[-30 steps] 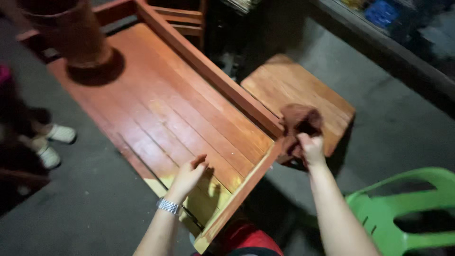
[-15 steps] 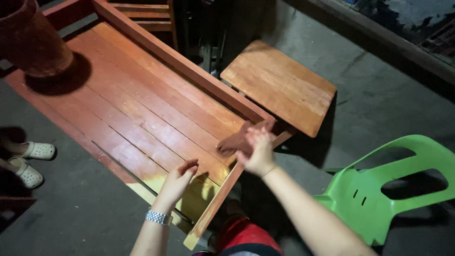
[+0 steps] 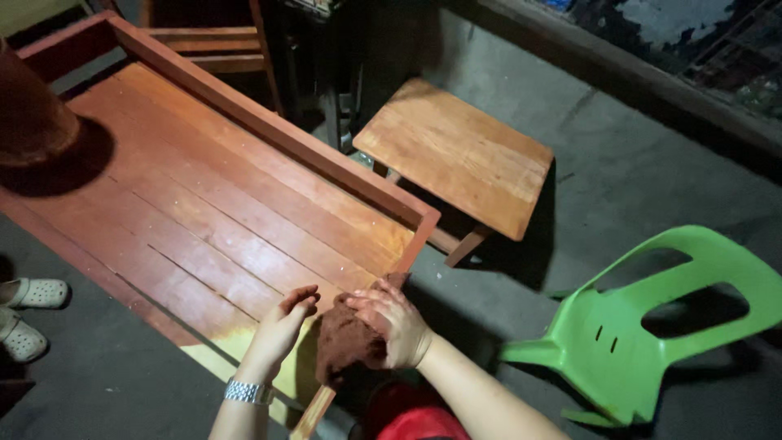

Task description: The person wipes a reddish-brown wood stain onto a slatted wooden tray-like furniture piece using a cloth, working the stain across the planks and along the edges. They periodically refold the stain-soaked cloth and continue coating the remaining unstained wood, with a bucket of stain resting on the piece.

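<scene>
A long reddish-brown wooden slatted platform (image 3: 204, 204) with a raised rim runs from the upper left to the lower middle. My right hand (image 3: 391, 322) grips a reddish-brown stained cloth (image 3: 346, 346) and presses it against the rim near the platform's near corner. My left hand (image 3: 285, 322), with a metal watch (image 3: 248, 393) at the wrist, rests with its fingers bent on the yellowish unstained patch (image 3: 244, 346) of the boards, just left of the cloth.
A small wooden stool (image 3: 456, 155) stands beyond the platform's corner. A green plastic chair (image 3: 652, 326) is at the right. A dark round pot (image 3: 28, 114) sits on the platform's far left. White shoes (image 3: 32, 293) of another person show at the left edge. A red object (image 3: 407, 415) lies below my hands.
My right hand has carried the cloth down the rim from the far corner toward the near end, close to my left hand. The camera has shifted, so the platform appears further left.
</scene>
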The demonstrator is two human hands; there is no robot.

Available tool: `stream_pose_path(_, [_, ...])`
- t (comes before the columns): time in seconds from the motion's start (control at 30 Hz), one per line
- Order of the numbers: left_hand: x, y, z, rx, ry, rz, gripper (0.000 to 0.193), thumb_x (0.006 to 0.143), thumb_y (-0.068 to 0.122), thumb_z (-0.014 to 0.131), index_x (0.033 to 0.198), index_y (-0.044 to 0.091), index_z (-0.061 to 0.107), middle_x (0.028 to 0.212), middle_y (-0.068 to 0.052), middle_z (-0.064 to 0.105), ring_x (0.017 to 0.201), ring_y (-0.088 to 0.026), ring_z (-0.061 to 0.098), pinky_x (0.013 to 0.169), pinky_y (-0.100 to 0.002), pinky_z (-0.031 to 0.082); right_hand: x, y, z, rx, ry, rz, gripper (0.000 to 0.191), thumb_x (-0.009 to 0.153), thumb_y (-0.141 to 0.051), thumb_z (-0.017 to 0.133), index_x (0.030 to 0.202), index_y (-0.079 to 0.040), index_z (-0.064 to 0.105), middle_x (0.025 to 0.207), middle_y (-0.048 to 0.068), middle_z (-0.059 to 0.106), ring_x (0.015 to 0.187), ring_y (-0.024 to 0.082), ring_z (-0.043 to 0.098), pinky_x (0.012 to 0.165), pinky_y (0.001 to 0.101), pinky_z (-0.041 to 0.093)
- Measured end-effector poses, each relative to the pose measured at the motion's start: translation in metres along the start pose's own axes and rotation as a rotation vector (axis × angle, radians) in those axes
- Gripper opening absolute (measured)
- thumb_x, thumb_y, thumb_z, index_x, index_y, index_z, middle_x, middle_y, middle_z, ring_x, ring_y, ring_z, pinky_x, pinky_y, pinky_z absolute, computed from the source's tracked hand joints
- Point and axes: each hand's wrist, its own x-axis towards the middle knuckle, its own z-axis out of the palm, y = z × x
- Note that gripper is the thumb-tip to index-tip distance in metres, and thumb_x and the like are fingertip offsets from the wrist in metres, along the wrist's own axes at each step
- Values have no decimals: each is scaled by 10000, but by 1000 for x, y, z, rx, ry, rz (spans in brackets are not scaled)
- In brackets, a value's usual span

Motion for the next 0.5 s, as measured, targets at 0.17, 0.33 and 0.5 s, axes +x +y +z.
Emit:
stream_pose_path(0.17, [-14,20,3,17,38,32,468,974,248,548,1391,44,603,1328,-118,716,1224,-208,664,1044,-320,476,-4,50,-17,-31,72,19,756,740,-461,774,1378,-101,589,1489,150,562,1431,354,475,1230,547,244])
stream_pose_path(0.33, [-24,32,14,104,62,94,473,971,271,560,1381,41,613,1336,-106,714,1248,-186,642,1060,-309,459,12,106,-70,-194,76,139,795,751,-405,806,1417,-67,532,1488,159,555,1411,374,469,1214,553,240])
stream_pose_path(0.5, [-39,40,26,60,66,72,495,965,293,576,1393,45,599,1347,-102,697,1240,-193,644,1056,-318,470,9,130,-72,-119,176,325,784,650,-215,826,1371,-76,550,1385,177,597,1348,371,527,1173,530,364])
